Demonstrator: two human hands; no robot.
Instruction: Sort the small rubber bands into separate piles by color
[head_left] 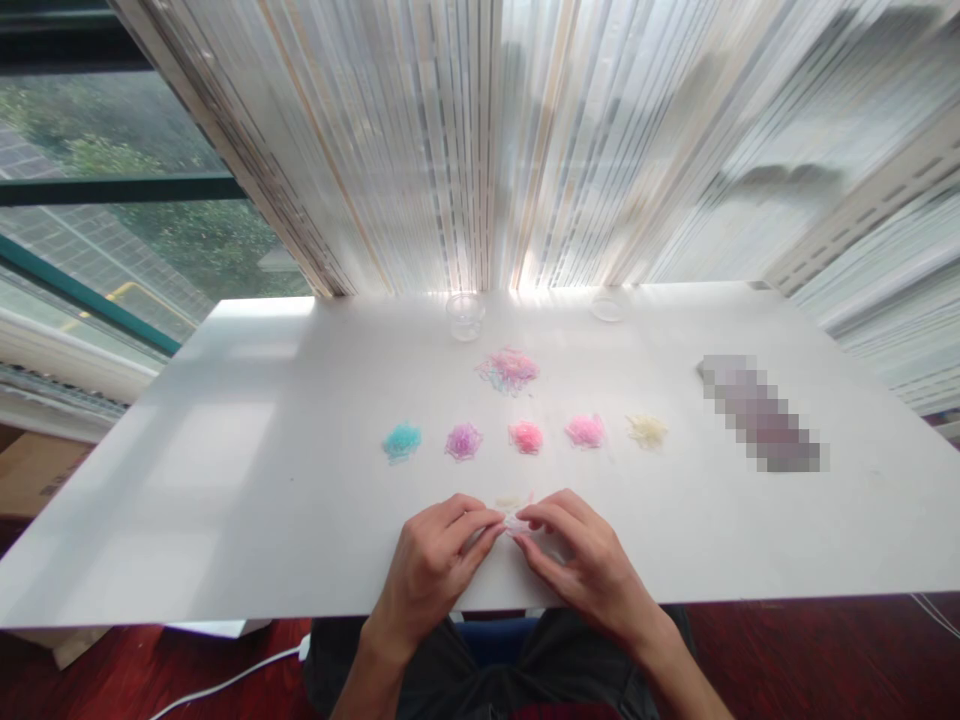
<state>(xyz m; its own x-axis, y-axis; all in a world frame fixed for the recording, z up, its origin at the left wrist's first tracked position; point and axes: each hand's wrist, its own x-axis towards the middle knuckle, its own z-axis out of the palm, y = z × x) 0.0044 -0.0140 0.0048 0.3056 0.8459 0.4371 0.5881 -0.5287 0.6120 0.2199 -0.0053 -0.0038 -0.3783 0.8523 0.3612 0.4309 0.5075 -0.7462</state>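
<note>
Close to the table's front edge, my left hand [442, 550] and my right hand [581, 550] nearly meet, fingers bent inward over a few small pale and pink pieces [508, 502]. Each hand's thumb and forefinger pinch at something too small to make out. Beyond them lies a row of small piles: teal [403, 441], purple [463, 441], coral pink [526, 437], light pink [585, 431] and pale yellow [646, 431]. Behind the row is a larger mixed-colour pile [510, 371].
A clear round container [466, 316] stands at the back of the white table [330, 540], with a clear lid [607, 309] to its right. A blurred-out object [761, 415] lies at the right. Blinds hang behind the table.
</note>
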